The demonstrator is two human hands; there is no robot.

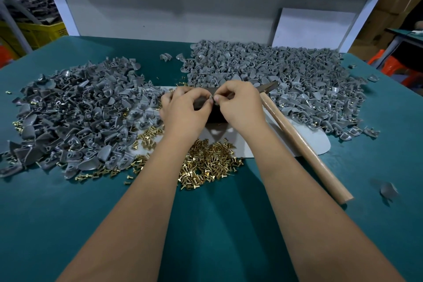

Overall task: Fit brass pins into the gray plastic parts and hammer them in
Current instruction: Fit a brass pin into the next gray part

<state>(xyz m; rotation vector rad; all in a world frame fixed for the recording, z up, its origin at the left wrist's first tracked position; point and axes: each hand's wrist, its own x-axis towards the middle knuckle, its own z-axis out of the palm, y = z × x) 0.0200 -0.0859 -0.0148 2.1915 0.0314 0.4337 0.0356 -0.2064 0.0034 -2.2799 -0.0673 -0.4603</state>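
My left hand (183, 107) and my right hand (240, 103) meet over a dark block (214, 114) at the table's middle. Both pinch one small gray plastic part (211, 98) between their fingertips; a pin in it cannot be made out. Loose brass pins (206, 162) lie heaped just in front of my wrists. A big heap of gray parts (270, 75) spreads at the right rear, and another heap of gray parts (75, 117) lies at the left. A hammer with a wooden handle (304, 144) lies on the table right of my right hand, its head partly hidden behind that hand.
A white sheet (274, 142) lies under the block and hammer on the teal table (217, 224). A single gray part (388, 189) sits near the right edge. A white board (313, 27) leans on the gray back wall. Yellow crate (39, 32) stands off-table at left.
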